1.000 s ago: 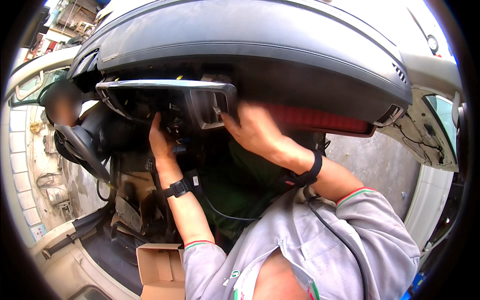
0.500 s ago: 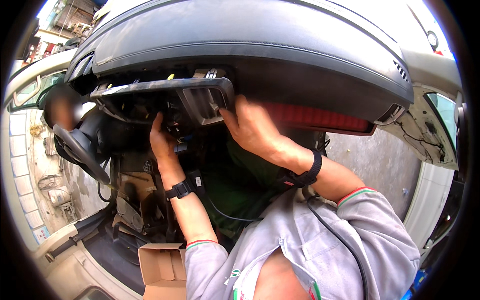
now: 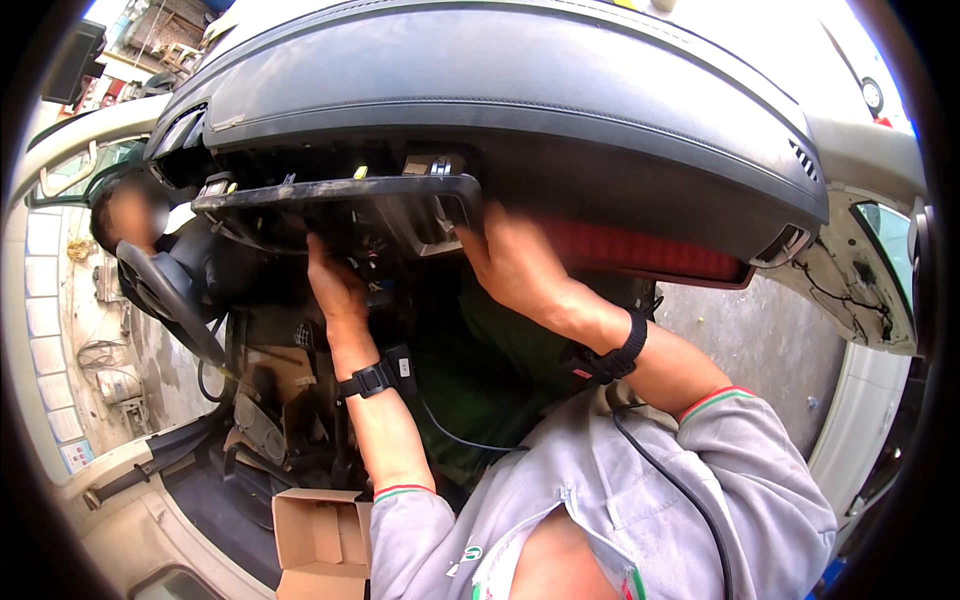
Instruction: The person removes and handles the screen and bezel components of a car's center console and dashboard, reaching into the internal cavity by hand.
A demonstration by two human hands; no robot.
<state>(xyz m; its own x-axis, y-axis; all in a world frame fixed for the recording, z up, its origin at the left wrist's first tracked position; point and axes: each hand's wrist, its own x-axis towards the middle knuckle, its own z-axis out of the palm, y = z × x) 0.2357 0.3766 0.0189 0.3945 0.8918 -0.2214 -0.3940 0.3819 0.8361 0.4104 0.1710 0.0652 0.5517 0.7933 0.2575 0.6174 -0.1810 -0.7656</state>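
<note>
A long dark dashboard trim panel, with yellow clips along its upper side, hangs tilted below the dashboard, with a gap between them. An air vent sits in its right end. My right hand grips that end, its fingers blurred by motion and partly hidden. From below, my left hand holds the panel's lower edge near the middle, with the fingertips lost in shadow. Behind the panel, the dark opening shows small parts too dim to name.
The padded dashboard spans the far side, with a red ribbed part under its right half. At left are a steering wheel and another person. An open cardboard box stands near my left arm. A black cable crosses my shirt.
The trim panel has tipped, so its vent face shows less, and its top edge sits slightly lower and farther right. Both hands have moved with it and keep their places on it.
</note>
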